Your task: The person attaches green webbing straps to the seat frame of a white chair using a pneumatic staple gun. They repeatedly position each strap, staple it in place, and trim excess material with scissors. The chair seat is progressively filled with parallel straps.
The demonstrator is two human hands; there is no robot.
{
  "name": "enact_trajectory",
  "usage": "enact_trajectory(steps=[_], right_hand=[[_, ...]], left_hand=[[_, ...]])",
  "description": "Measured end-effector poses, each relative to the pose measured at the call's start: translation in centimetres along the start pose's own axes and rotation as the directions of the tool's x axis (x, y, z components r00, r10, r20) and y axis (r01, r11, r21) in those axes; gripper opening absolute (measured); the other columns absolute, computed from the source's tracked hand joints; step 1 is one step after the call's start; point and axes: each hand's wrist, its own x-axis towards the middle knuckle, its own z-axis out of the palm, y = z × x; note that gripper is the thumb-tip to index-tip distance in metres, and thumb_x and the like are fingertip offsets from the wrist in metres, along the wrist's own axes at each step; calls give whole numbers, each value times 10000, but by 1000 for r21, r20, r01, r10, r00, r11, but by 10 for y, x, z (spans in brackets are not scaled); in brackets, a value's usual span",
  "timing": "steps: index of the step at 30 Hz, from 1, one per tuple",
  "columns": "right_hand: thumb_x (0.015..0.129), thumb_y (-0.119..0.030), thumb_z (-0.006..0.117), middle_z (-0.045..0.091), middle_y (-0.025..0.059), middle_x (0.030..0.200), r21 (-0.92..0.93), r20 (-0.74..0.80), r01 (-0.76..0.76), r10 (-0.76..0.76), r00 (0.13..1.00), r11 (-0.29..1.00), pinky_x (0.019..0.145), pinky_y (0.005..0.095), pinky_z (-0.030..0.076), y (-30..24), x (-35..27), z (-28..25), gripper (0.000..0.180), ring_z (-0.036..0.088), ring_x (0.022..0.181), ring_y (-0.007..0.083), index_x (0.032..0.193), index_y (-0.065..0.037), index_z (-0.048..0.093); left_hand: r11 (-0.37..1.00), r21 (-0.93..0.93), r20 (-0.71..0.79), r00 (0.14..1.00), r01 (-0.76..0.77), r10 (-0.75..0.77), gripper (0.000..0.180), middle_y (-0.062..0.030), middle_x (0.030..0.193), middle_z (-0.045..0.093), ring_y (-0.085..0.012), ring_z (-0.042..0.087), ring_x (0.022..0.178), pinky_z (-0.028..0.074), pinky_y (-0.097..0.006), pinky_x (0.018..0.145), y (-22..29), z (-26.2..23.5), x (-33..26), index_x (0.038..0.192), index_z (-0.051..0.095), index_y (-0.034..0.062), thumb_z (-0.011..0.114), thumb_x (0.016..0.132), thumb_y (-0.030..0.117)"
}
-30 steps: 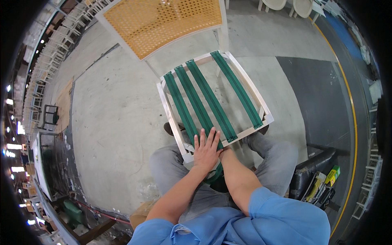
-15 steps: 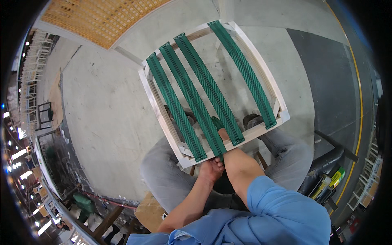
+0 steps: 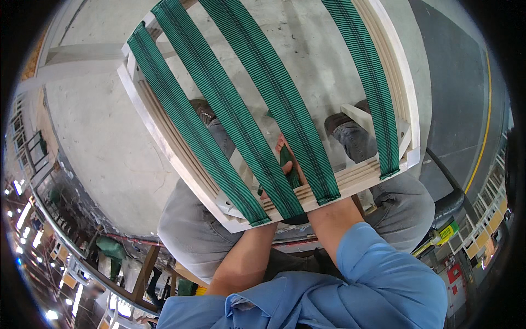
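Observation:
A pale wooden seat frame [image 3: 405, 93] rests across my thighs, several green webbing straps running over it from far rail to near rail. Both my forearms reach beneath the near rail. Through the gap between two straps, my right hand [image 3: 286, 156] shows with its fingers closed on a green webbing end [image 3: 293, 174] under the frame. A small patch of my left hand [image 3: 263, 194] appears just inside the near rail; its fingers are mostly hidden by the strap [image 3: 274, 175] and rail.
My shoes [image 3: 204, 111] are on the grey concrete floor [image 3: 104, 137] below the frame. At left, a metal rail [image 3: 71, 247] curves past a green bundle [image 3: 111, 248]. A black padded seat [image 3: 446, 205] stands at right, beside a yellow-green package [image 3: 448, 233].
The frame now appears larger and closer, its far edge reaching the top of the picture. My left hand has gone from below the near rail to beneath the frame. More of my right hand shows.

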Motion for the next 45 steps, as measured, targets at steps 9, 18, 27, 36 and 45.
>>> enact_trajectory(steps=[9,18,27,36,45], right_hand=[[998,-529,523,721,163,862,-63,-12,50,-51,999,997,719,390,568,-27,11,-7,551,710,773,280,1176,-31,681],[987,-506,553,733,179,868,-193,11,80,-79,997,978,732,401,577,-35,0,7,537,726,781,294,1187,-26,686],[976,-484,583,744,194,874,-908,34,117,-208,978,402,744,411,586,-73,-91,2,525,743,789,309,1198,-21,692],[960,-232,682,769,153,1012,-891,-283,348,-956,74,291,842,402,573,-70,-398,-207,236,741,940,280,1109,-61,749],[716,-394,859,728,210,1205,-652,-756,-100,-635,162,751,982,415,548,-32,-389,-370,622,702,1129,350,1196,-20,730]], left_hand=[[996,-81,115,993,25,-15,226,7,826,575,-164,541,664,484,-295,597,-13,14,12,1069,622,69,541,1083,279],[901,-247,683,723,358,-100,218,20,835,520,-123,519,654,479,-264,588,-28,-16,37,1212,543,70,485,1117,257],[972,-222,846,512,81,151,195,-68,1102,659,-204,638,1013,533,-338,929,-29,-10,65,1141,620,79,660,990,196],[991,-49,839,544,125,-27,100,0,805,626,-114,614,646,530,-258,545,-11,27,29,980,610,29,580,1018,117],[965,-256,587,803,66,101,205,-78,954,723,-222,704,827,608,-360,675,-22,26,25,1098,680,0,567,994,136]])
